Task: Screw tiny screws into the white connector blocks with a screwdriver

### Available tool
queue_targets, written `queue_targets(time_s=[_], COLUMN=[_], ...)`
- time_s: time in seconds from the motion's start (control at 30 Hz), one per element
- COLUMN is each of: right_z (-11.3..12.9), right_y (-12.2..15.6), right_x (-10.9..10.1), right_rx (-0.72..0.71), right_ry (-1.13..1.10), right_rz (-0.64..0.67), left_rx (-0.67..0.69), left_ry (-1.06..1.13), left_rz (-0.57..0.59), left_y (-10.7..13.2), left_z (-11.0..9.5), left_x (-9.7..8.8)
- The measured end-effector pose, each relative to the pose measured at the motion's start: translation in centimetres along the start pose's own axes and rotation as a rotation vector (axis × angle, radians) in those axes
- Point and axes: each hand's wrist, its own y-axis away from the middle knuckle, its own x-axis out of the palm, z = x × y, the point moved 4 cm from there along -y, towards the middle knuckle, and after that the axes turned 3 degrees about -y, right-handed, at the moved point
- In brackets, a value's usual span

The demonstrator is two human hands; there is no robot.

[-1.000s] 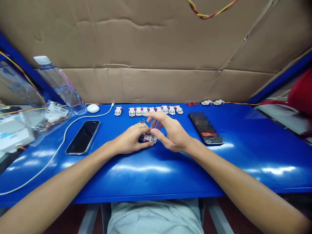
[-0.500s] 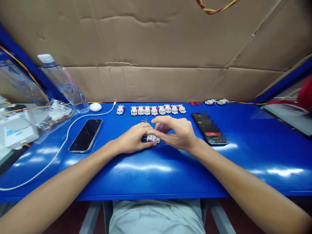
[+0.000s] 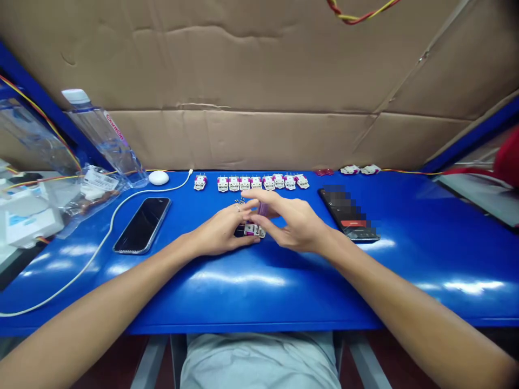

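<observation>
Against the blue tabletop, my left hand (image 3: pixel 222 230) is closed round a small white and magenta plug part (image 3: pixel 253 230), holding it between thumb and fingers. Thin pins on the part point left. Above it, my right hand (image 3: pixel 298 221) grips an upright purple screwdriver handle (image 3: pixel 263 208) between thumb and fingers. Its tip is hidden by the hands and the part. Just beyond my left fingers lies a little pile of small screws (image 3: pixel 240 200).
Several similar plug parts (image 3: pixel 245 183) stand in a row at the back, with two more (image 3: pixel 360 169) farther right. Phones lie left (image 3: pixel 142 226) and right (image 3: pixel 347 215). A white cable (image 3: pixel 111 229) curves across the left. A bottle (image 3: pixel 107 138) leans behind a plastic bag (image 3: pixel 95 189).
My right hand has shifted slightly left and its fingers have turned around the purple handle, which stands more upright. My left hand keeps the plug part nearly in place.
</observation>
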Motion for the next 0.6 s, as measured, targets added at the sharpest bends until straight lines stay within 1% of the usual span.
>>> queue_targets(time_s=[0.1,0.13,0.2,0.3,0.33,0.43,0.5,0.6], right_z=[-0.12,-0.18,-0.29,-0.22,-0.17,-0.17,-0.30,-0.18], right_y=[0.29,0.37,0.36,0.18,0.14,0.22,0.34,0.14], right_x=[-0.17,-0.18,-0.09,-0.03,-0.16,-0.38,-0.11,0.23], right_rx=[0.023,0.028,0.041,0.065,0.076,0.108,0.117,0.149], right_ry=[0.091,0.104,0.082,-0.004,-0.015,0.018,0.045,0.012], right_rz=[-0.114,-0.132,-0.091,0.049,0.056,-0.023,-0.087,-0.120], left_rx=[0.016,0.013,-0.010,-0.034,-0.025,0.011,0.014,-0.002], left_ry=[-0.008,-0.016,-0.029,-0.024,-0.020,-0.018,-0.020,-0.023], left_rz=[0.017,0.019,0.014,-0.009,-0.012,-0.004,0.011,-0.002], left_y=[-0.01,-0.01,0.03,0.10,0.12,0.12,0.11,0.13], left_z=[-0.06,-0.05,0.06,0.16,0.13,-0.02,-0.07,-0.17], left_x=[0.05,0.08,0.13,0.16,0.18,0.22,0.24,0.10])
